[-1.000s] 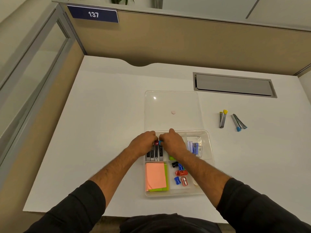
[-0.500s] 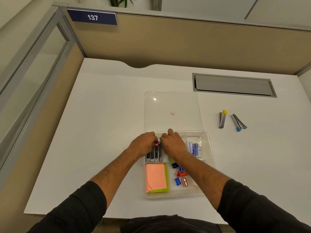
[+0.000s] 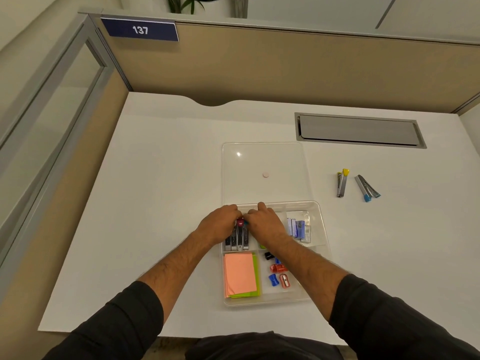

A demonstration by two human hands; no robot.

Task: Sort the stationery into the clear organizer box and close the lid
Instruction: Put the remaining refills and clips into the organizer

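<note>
The clear organizer box (image 3: 320, 258) lies on the white desk, its lid (image 3: 262, 170) flat behind it. My left hand (image 3: 220, 224) and my right hand (image 3: 265, 223) meet over the back left compartment, fingers pinched on the small staplers (image 3: 240, 237) that lie side by side there. Pink and green sticky notes (image 3: 240, 274) fill the front left compartment. Coloured sharpeners (image 3: 279, 274) lie in the front middle one, and blue staple boxes (image 3: 297, 228) in the back right one. Two more staplers, yellow-tipped (image 3: 342, 183) and blue-tipped (image 3: 366, 188), lie on the desk to the right.
A grey cable hatch (image 3: 358, 131) is set into the desk at the back right. Beige partition walls close off the back and left, with a sign reading 137. The desk's front edge runs just below my forearms.
Both hands stay over the back left compartment, shifting only slightly on the staplers. The camera has tilted a little.
</note>
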